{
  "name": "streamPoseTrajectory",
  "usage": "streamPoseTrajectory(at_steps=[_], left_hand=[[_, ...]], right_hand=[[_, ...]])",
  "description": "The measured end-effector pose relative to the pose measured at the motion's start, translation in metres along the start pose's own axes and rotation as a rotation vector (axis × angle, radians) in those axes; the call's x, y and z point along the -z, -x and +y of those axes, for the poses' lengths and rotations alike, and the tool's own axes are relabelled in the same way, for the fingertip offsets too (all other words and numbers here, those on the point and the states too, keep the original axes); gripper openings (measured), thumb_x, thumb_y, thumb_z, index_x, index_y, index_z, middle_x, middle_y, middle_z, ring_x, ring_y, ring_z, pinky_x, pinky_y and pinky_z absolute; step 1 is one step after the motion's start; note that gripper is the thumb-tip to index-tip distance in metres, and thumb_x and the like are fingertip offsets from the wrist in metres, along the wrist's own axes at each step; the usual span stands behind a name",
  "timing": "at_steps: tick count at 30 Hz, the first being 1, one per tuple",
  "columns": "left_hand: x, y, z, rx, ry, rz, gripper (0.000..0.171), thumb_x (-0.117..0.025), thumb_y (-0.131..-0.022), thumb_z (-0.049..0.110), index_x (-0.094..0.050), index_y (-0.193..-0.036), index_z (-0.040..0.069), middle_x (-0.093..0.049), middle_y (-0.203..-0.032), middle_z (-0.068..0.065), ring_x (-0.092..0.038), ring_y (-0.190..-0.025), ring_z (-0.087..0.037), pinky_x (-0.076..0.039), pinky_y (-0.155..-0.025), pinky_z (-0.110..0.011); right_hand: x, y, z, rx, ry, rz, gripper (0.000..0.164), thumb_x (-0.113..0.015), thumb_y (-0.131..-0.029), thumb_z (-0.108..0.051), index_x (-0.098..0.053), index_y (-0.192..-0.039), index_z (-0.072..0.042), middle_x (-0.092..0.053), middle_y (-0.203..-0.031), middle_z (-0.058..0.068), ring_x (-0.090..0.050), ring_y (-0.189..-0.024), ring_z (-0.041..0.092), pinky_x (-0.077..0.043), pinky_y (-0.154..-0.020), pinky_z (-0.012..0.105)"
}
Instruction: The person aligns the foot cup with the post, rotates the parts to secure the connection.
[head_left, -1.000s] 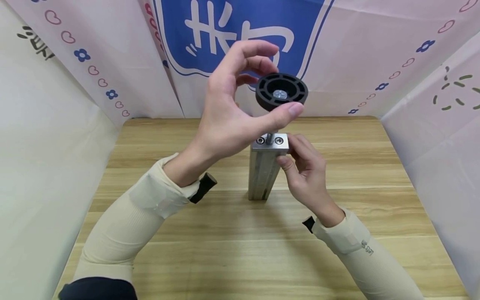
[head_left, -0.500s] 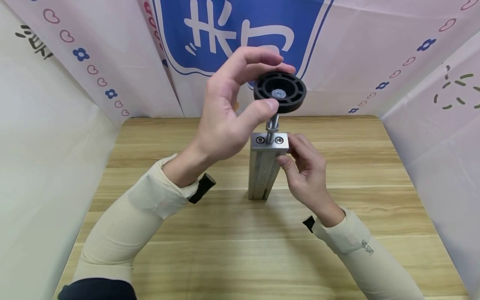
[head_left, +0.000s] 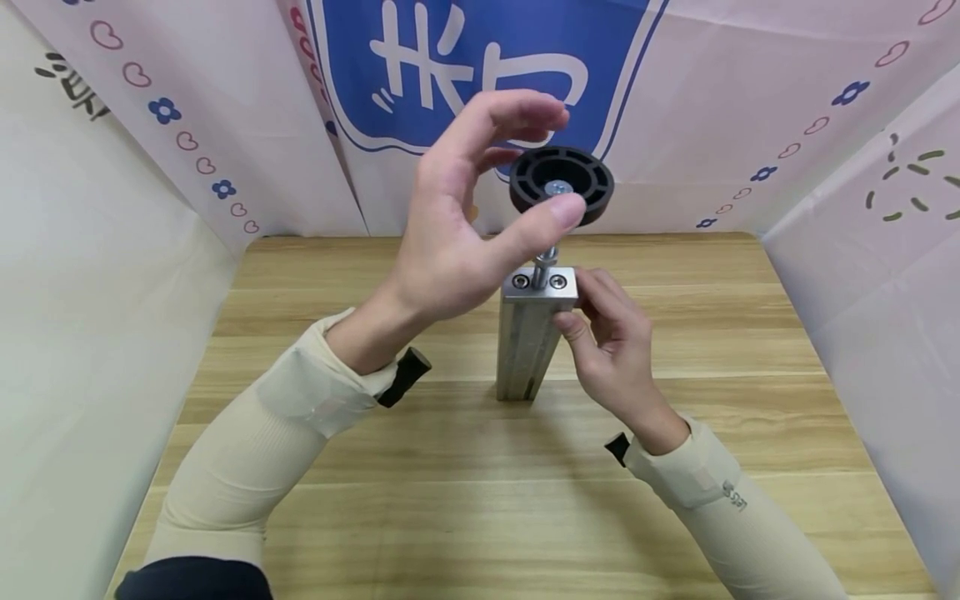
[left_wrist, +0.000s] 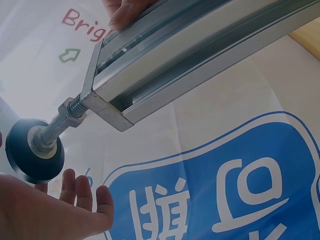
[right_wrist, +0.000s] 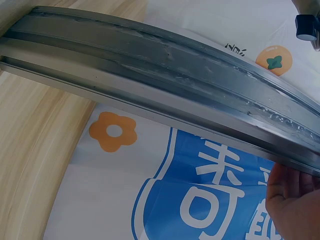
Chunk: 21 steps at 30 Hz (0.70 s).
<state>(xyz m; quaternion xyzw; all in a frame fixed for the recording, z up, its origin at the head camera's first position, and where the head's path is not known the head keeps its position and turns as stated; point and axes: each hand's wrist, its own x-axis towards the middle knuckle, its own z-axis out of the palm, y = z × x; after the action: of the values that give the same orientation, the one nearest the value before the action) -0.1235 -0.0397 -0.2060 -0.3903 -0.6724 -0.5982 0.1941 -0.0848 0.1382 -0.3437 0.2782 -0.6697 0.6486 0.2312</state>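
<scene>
An aluminium extrusion profile stands upright on the wooden table. From its end plate rises a threaded stud with a nut, topped by a round black levelling foot. My left hand curves around the foot, its thumb at the near rim and the fingers spread loosely on the far side. In the left wrist view those fingers stand away from the disc. My right hand grips the profile just below the end plate, thumb on the near face; its other fingers are partly hidden behind.
The wooden table reaches to printed cloth walls behind and at both sides. Black camera mounts stick out from the cuffs of both sleeves.
My left thumb slid left along the foot's rim, then back right, while the fingers closed toward the rim and opened away again. My right hand and the profile stayed put.
</scene>
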Motion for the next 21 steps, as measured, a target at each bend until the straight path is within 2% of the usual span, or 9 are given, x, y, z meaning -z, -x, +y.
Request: streamPoseTrajectory(at_steps=[4,9,13,21], left_hand=[[0.0009,-0.0003,0.0008,0.032,-0.052,0.009,0.067,-0.081,-0.079,0.025,-0.058,-0.134,-0.007,-0.065,-0.127,-0.016,-0.059,-0.118,-0.014,-0.049,-0.102,-0.032],[0.0006,-0.001,0.0011,0.029,-0.09,0.034,0.072,-0.089,-0.075,0.022,-0.058,-0.133,-0.006,-0.064,-0.117,-0.013,-0.058,-0.112,-0.013,-0.05,-0.098,-0.031],[0.0005,-0.0017,0.0009,0.018,-0.093,0.047,0.069,-0.09,-0.075,0.02,-0.059,-0.131,-0.007,-0.065,-0.112,-0.013,-0.059,-0.107,-0.012,-0.051,-0.094,-0.031],[0.0011,-0.001,-0.0004,-0.004,-0.094,0.04,0.064,-0.087,-0.077,0.018,-0.059,-0.129,-0.009,-0.068,-0.115,-0.018,-0.062,-0.109,-0.013,-0.05,-0.095,-0.03]], right_hand=[[0.0,0.0004,0.0005,0.001,-0.003,-0.001,0.056,-0.068,-0.1,-0.025,-0.059,-0.133,0.019,-0.065,-0.114,-0.004,-0.061,-0.099,0.01,-0.055,-0.089,0.021],[0.0,0.0006,0.0019,0.014,-0.017,-0.007,0.055,-0.069,-0.099,-0.022,-0.058,-0.132,0.021,-0.065,-0.115,-0.005,-0.06,-0.1,0.009,-0.055,-0.09,0.021],[-0.0001,0.0002,0.0018,0.013,-0.011,-0.008,0.056,-0.069,-0.099,-0.023,-0.058,-0.132,0.021,-0.065,-0.115,-0.006,-0.06,-0.099,0.009,-0.055,-0.089,0.02],[-0.0003,0.0002,0.0007,0.004,-0.005,-0.002,0.055,-0.068,-0.1,-0.024,-0.06,-0.133,0.019,-0.065,-0.114,-0.006,-0.06,-0.098,0.01,-0.055,-0.087,0.021]])
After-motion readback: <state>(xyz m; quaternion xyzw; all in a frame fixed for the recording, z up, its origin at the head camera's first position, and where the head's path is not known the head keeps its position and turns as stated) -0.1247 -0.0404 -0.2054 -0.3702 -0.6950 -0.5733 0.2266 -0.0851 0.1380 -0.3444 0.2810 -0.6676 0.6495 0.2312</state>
